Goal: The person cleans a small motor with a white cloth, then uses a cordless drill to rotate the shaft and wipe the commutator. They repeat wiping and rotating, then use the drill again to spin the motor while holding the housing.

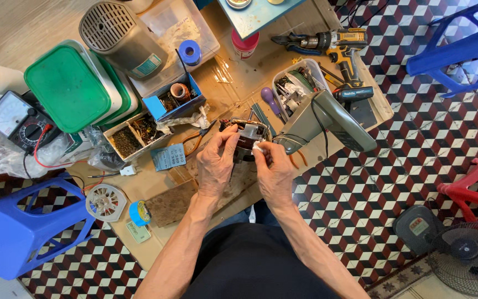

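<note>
Left hand (216, 166) fingers grip the small motor (246, 137) over the counter (250, 72). Right hand (275, 176) fingers pinch a white scrap (258, 147) against it.

Motor part (245, 135) half hidden behind both hands; white scrap (258, 147) too small to tell

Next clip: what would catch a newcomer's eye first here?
First, the two bare hands at centre, left hand and right hand, both gripping a small motor core over a cluttered cardboard sheet. Next, the green-lidded box at upper left and the yellow cordless drill at upper right.
</note>
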Tool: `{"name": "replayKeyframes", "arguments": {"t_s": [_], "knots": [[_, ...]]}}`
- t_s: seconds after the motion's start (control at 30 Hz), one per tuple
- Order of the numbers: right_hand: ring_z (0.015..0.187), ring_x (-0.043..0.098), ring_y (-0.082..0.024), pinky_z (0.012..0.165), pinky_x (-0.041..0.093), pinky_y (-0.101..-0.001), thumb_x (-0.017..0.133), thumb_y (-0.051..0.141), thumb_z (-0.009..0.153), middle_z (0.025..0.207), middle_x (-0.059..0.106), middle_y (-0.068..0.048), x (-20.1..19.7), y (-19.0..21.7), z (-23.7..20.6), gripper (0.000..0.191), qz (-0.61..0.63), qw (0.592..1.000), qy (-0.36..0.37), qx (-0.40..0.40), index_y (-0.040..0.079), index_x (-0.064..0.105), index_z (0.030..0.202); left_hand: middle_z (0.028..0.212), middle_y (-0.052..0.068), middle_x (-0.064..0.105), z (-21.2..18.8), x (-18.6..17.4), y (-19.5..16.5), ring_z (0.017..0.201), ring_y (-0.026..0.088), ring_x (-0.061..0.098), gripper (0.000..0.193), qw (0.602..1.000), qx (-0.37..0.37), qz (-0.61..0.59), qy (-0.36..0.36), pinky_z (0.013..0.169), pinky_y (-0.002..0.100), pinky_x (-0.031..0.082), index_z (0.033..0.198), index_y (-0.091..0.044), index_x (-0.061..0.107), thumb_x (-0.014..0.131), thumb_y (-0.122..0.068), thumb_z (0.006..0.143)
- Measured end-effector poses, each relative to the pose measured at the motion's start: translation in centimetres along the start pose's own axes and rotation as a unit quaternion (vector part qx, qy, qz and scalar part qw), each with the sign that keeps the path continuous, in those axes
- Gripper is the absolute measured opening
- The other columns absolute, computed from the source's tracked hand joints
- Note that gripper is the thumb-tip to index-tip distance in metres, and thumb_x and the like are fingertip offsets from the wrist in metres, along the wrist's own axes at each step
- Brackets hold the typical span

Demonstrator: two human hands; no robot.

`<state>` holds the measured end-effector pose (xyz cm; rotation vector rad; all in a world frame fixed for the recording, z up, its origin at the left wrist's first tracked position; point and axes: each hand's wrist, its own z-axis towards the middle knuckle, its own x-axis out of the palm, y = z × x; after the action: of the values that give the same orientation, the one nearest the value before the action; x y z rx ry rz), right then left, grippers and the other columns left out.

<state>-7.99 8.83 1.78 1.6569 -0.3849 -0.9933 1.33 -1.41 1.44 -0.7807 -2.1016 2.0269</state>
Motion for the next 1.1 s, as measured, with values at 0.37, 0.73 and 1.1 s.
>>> {"name": "replayKeyframes", "arguments": {"t_s": [0.37,0.73,1.1], "knots": [[0.071,0.06,-0.013,0.063,0.05,-0.0276,0.066,0.014,0.101,0.082,0.066,-0.006,2.0,-1.8,-0.6,0.016,0.062,0.983,-0.05,0.168,-0.001,0.063,0.102,0.12,0.011,0.077,0.1,0.2,0.6,0.102,0.015,0.076,0.018,1.0,0.016,0.01,-0.009,0.085,0.029,0.062,0.107,-0.004,0.072,0.068,-0.02,0.1],[0.073,0.064,-0.009,0.065,0.053,-0.0226,0.067,0.009,0.097,0.083,0.07,-0.005,1.1,-3.7,1.8,0.014,0.249,0.936,-0.03,0.249,-0.004,0.07,0.102,0.124,0.01,0.076,0.0,0.1,0.1,0.1,0.013,0.075,0.018,1.0,-0.008,0.003,0.0,0.084,0.028,0.061,0.107,-0.004,0.071,0.067,-0.021,0.1],[0.071,0.065,-0.011,0.065,0.052,-0.0254,0.07,0.009,0.094,0.085,0.071,-0.006,-0.3,-5.1,4.4,0.017,0.302,0.906,0.02,0.296,-0.005,0.071,0.105,0.121,0.011,0.077,0.1,0.1,-0.1,0.105,0.016,0.076,0.017,1.0,0.01,0.01,-0.011,0.087,0.029,0.061,0.106,-0.004,0.071,0.068,-0.019,0.1]]}}
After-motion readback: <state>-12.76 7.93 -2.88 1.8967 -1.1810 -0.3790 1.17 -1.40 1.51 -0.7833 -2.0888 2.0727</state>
